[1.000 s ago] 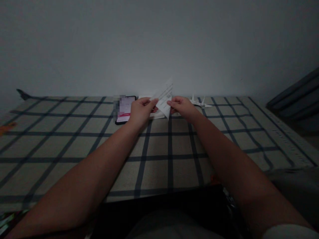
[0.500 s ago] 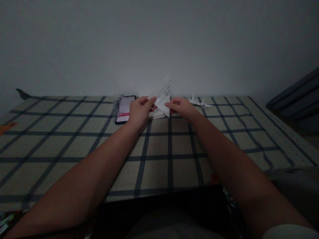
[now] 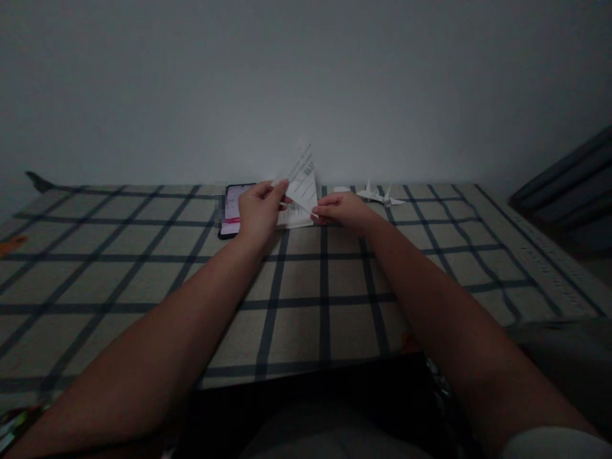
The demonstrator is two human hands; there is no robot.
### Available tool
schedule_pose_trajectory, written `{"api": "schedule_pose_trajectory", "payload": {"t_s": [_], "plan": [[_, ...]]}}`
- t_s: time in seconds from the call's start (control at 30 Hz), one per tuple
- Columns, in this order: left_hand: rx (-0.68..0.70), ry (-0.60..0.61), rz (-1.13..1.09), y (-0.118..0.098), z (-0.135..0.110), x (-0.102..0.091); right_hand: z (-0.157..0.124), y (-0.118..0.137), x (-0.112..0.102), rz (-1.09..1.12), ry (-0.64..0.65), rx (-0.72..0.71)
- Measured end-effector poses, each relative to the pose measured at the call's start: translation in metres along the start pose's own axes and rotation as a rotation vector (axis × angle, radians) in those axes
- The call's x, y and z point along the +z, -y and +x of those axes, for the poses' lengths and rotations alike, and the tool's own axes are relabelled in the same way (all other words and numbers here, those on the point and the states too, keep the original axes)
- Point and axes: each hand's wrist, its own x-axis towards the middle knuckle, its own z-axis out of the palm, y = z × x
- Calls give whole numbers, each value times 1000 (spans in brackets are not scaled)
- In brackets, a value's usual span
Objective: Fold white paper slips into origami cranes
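Between my two hands is a folded sheet of printed paper (image 3: pixel 303 182), roughly a triangle with its tip pointing up. My left hand (image 3: pixel 261 207) pinches its left corner between thumb and fingers. At the lower right corner, the fingertips of my right hand (image 3: pixel 340 210) are closed on the paper's edge. Below and behind the folded sheet lies more white printed paper (image 3: pixel 294 220), partly hidden by the sheet and my left hand. Just left of my left hand, a phone (image 3: pixel 229 229) with a lit screen lies on the cloth, partly covered by that hand.
Folded paper cranes (image 3: pixel 380 196) sit right of my right hand, near the wall (image 3: pixel 306 83). A small white piece (image 3: pixel 342 189) lies beside them. The checked cloth (image 3: pixel 299 280) covers the table. An orange object (image 3: pixel 13 245) is at the left edge; dark folded fabric (image 3: pixel 568 185) stands at right.
Both hands and the folded paper have shifted slightly left and the paper's lower corner has turned a little. The white piece near the cranes has come into sight.
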Motion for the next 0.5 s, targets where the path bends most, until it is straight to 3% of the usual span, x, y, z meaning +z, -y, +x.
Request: {"api": "schedule_pose_trajectory", "payload": {"t_s": [0.13,0.27,0.5], "plan": [[19,-21,-28,0,2,-1,-2,3,2,32,-19,-28],[21,-51,8,0,4,-1,-6,10,6,87,10,37],[47,-63,50,2,3,-2,-4,11,10,162,-112,118]]}}
